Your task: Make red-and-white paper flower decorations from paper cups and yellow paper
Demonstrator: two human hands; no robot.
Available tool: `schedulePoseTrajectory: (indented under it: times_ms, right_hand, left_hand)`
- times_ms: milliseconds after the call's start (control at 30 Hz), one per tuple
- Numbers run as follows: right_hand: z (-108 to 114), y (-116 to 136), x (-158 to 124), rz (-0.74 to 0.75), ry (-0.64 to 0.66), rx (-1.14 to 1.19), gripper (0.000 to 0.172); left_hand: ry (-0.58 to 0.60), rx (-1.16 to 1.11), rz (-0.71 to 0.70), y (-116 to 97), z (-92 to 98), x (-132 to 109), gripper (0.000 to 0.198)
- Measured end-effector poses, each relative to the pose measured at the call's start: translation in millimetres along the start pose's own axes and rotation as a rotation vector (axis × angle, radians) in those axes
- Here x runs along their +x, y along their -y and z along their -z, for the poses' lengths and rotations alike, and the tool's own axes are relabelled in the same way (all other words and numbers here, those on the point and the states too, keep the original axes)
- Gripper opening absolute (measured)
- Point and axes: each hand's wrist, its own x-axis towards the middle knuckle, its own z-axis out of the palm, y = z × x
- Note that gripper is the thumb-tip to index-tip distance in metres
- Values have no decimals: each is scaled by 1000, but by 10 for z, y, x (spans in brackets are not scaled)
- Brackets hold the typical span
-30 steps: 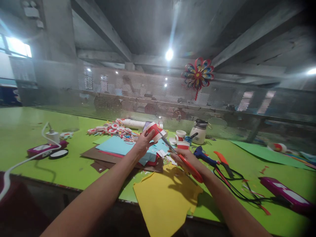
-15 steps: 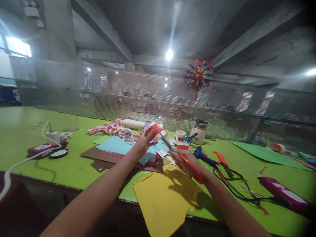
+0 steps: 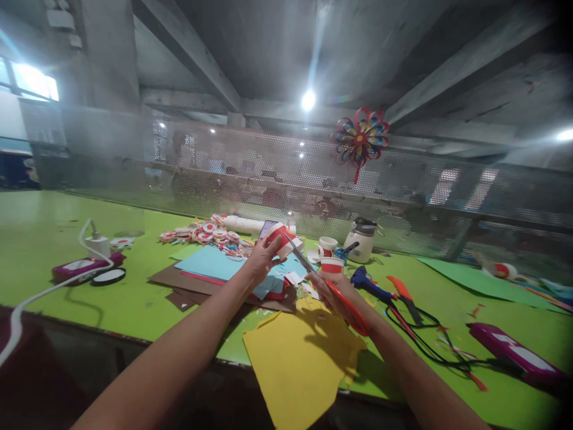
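Note:
My left hand is closed on a red and white paper cup, held tilted above the table. In my right hand are scissors with red-orange handles, their blades pointing up and left to the cup. The tips meet the cup's side; whether they cut into it I cannot tell. Below my hands a yellow sheet hangs over the table's front edge. Blue sheets lie on red and brown ones left of it. Another red and white cup stands just behind my right hand.
A blue glue gun, an orange-handled cutter and cables lie at the right, near a purple power strip. Another power strip is at the left. Behind stand a jug and a heap of red-white paper pieces.
The hands, cup and scissors hold nearly the same position. The whole view has shifted very slightly.

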Motion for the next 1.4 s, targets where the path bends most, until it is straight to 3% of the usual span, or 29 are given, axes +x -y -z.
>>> schedulePoseTrajectory:
  times_ms: [400, 767, 1100, 1400]
  right_hand:
    - [17, -21, 20, 61, -29, -82, 48]
    - [27, -61, 53, 44, 44, -19, 51]
    - [40, -44, 19, 19, 18, 0, 49]
    - [75, 0, 14, 90, -23, -64, 40]
  left_hand:
    - [17, -8, 6, 35, 33, 26, 50]
    - [132, -38, -18, 57, 48, 43, 44]
    - [186, -31, -22, 78, 39, 22, 43]
    - [211, -30, -23, 109, 44, 40, 43]
